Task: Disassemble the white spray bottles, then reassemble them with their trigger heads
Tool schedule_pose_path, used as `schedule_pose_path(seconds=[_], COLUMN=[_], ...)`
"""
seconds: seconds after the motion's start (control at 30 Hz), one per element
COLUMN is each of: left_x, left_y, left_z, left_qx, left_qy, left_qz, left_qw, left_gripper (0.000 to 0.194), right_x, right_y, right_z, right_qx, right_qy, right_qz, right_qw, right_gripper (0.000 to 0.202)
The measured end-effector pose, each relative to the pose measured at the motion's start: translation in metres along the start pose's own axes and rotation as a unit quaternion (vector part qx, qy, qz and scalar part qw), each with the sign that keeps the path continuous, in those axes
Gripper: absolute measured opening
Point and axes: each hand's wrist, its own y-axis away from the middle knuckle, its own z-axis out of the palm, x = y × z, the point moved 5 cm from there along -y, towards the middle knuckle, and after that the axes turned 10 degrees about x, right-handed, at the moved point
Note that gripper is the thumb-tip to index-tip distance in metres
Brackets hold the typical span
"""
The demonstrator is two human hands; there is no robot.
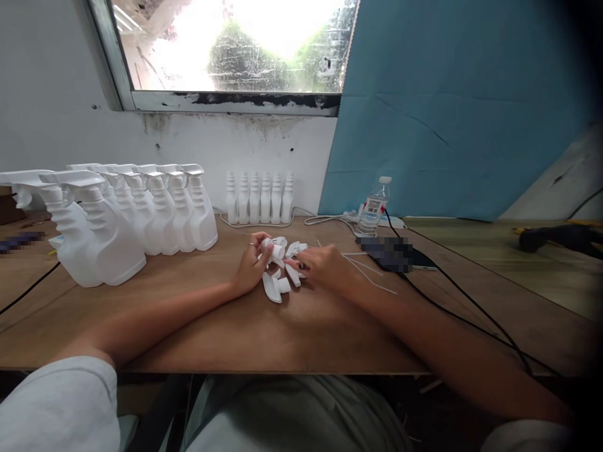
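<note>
My left hand [255,262] is closed around a white spray trigger head [274,251], its round collar turned toward the right. My right hand [325,267] is right beside it, fingers drawn together near the collar. Whatever those fingertips pinch is hidden or too small to make out. Below the hands, a loose trigger head [274,289] lies on the tabletop, and another white head [293,274] rests partly beneath my right fingers. Several thin white dip tubes [370,276] stick out to the right from behind my right hand.
Several white spray bottles [117,251] with heads fitted stand at the left. A row of slim white bottles [255,201] lines the wall. A water bottle [374,210], a dark phone [389,254] and black cables [452,314] occupy the right of the wooden table [301,342].
</note>
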Motion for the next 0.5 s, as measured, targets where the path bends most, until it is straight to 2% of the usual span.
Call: schedule_pose_path(seconds=[0.1,0.2,0.33,0.5], left_x=[0.003,0.008,0.025,0.038], left_y=[-0.005,-0.004,0.016,0.062], left_z=[-0.005,0.001,0.026,0.055], left_qx=[0.051,0.042,-0.063,-0.222], left_qy=[0.068,0.135,0.217,0.285], left_qz=[0.022,-0.039,-0.182,-0.356], left_qw=[0.996,0.989,0.957,0.862], left_gripper=[0.031,0.029,0.024,0.022], right_x=[0.038,0.081,0.120,0.127], right_y=[-0.005,-0.003,0.010,0.021], right_z=[-0.010,-0.008,0.006,0.020], right_qx=[0.022,-0.023,-0.101,-0.127], right_qy=[-0.027,-0.047,-0.039,-0.045], right_qz=[0.144,0.271,0.344,0.352], right_qw=[0.989,0.961,0.933,0.926], right_gripper=[0.047,0.041,0.044,0.046])
